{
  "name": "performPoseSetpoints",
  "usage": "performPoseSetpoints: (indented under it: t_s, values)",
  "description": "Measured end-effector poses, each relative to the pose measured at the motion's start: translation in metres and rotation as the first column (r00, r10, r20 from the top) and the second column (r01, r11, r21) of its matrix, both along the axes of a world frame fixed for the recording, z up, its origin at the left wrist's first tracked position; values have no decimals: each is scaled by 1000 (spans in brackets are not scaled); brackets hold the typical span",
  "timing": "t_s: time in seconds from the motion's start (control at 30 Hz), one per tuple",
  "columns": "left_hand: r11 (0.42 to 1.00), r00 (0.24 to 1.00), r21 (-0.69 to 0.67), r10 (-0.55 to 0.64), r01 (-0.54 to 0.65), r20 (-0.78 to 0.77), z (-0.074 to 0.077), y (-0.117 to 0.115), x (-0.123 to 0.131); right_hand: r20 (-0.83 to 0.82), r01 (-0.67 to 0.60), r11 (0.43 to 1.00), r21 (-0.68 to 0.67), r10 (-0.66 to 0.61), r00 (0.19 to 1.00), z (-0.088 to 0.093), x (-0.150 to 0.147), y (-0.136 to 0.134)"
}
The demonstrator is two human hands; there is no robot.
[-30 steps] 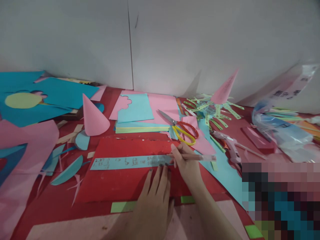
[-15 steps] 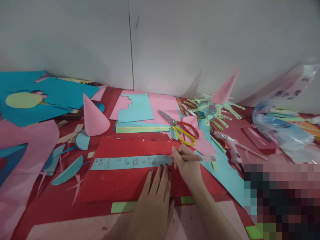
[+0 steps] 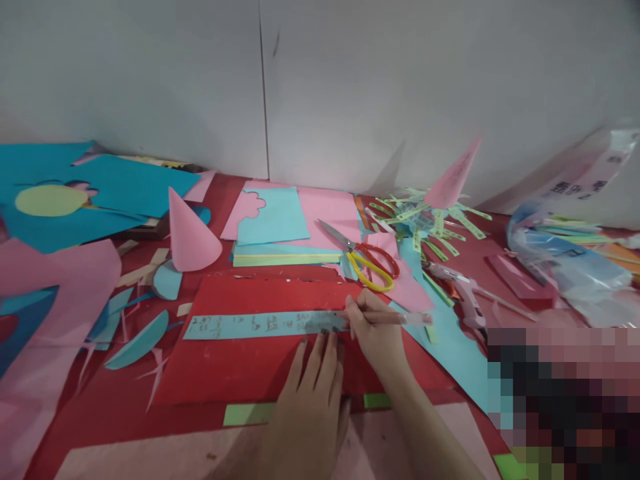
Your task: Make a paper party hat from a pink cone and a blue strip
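Note:
A light blue paper strip with handwriting lies across a red sheet. My left hand rests flat with fingers stretched out, their tips on the strip's lower edge. In my right hand is a pen, its tip hidden by the fingers at the strip's right part. Just beyond that hand, scissors with red and yellow handles lie open on pink paper.
A pink paper cone stands behind the red sheet, left of stacked coloured paper. Another cone sits on green strips. To the right are a pink glue gun and a plastic bag. Blue cut-outs lie left.
The view has shifted very slightly, so everything sits a little further right. Both hands keep nearly the same place on the strip, and the pen stays in my right hand.

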State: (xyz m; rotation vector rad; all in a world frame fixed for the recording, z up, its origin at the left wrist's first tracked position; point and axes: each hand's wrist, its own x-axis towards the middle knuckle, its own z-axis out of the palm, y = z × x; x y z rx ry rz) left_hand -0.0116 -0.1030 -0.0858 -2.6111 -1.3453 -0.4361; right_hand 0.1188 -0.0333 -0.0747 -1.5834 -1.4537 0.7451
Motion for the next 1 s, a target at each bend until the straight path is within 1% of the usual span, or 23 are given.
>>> performPoseSetpoints:
  t_s: [0.13, 0.33, 0.47, 0.63, 0.8, 1.0]
  values:
    - [1000, 1000, 14, -3, 3, -5, -1, 0, 1, -3, 1, 1000, -12, -1, 1000, -2, 1, 0]
    - [998, 1000, 52, 18, -18, 15, -2, 0, 1, -7, -29, 1000, 9, 29, 1000, -1, 2, 1]
    - [999, 1000, 48, 10, -11, 15, -2, 0, 1, 9, -33, 999, 19, 33, 999, -2, 2, 1]
    - [999, 1000, 45, 9, -9, 8, -2, 0, 0, -105, -12, 1000, 0, 12, 994, -1, 3, 1]
    - [1000, 1000, 5, -18, 18, 7, -2, 1, -3, -134, -16, 1000, -13, 14, 991, 0, 3, 1]
    - [993, 997, -94, -64, 68, 50, -5, 2, -5, -86, -36, 999, 11, 37, 996, 0, 2, 1]
